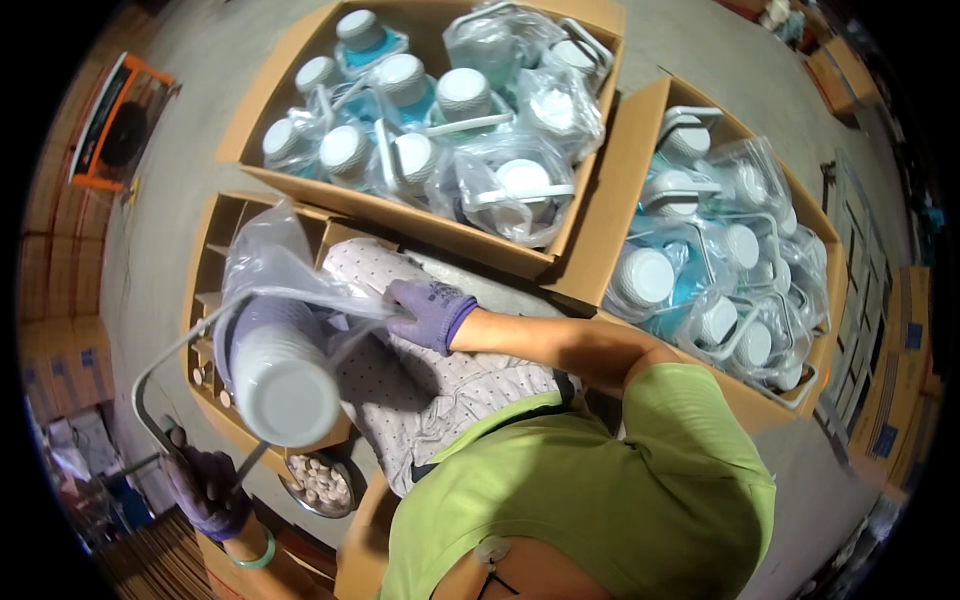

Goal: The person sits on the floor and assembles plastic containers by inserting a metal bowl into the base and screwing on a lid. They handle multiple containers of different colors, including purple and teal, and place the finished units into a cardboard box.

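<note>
Purple work gloves cover both hands. My left hand (205, 490), at the lower left, has its fingers wrapped round the long pale handle (150, 395) of a jug. The large jug (290, 395) hangs over the divided box, its round white cap or end facing me. A clear plastic bag (265, 255) lies loosely round the jug's far part. My right hand (430, 312) pinches the bag's gathered edge, to the right of the jug. Behind the bag, the jug's far end is hidden. A carton with dividers (205, 270) stands beneath, partly covered by the jug.
Ahead stands an open carton (400, 215) packed with bagged, white-capped blue jugs; a similar carton (590, 235) is at the right. A metal bowl (335, 510) of small pale pieces sits by my left forearm. An orange-framed fan (120, 125) stands far left.
</note>
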The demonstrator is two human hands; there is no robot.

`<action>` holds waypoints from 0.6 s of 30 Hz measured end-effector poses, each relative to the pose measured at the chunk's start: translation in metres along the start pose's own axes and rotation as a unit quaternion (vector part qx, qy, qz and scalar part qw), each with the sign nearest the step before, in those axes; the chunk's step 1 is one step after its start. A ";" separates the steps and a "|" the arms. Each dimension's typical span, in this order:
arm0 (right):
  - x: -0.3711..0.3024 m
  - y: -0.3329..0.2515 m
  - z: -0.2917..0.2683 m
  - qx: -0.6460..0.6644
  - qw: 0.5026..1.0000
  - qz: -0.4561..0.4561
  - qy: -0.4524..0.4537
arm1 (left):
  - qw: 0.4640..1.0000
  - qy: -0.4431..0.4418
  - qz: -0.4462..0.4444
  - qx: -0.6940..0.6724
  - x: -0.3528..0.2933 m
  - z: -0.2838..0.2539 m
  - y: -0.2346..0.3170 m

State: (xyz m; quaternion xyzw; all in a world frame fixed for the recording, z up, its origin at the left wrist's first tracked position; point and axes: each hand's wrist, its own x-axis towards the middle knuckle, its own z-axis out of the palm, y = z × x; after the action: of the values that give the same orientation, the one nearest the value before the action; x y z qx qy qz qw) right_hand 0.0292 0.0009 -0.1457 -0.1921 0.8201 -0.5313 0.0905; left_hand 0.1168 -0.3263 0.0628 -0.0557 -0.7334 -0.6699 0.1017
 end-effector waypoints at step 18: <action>0.040 -0.217 0.006 0.202 0.864 -0.443 0.125 | 0.908 0.069 0.052 0.411 -0.016 -0.014 0.060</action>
State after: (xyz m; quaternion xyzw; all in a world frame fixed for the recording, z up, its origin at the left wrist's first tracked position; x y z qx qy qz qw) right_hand 0.0423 -0.0990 0.0509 -0.4447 0.5275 -0.6892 -0.2214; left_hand 0.1470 -0.3334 0.1189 -0.0011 -0.9310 -0.3052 0.2004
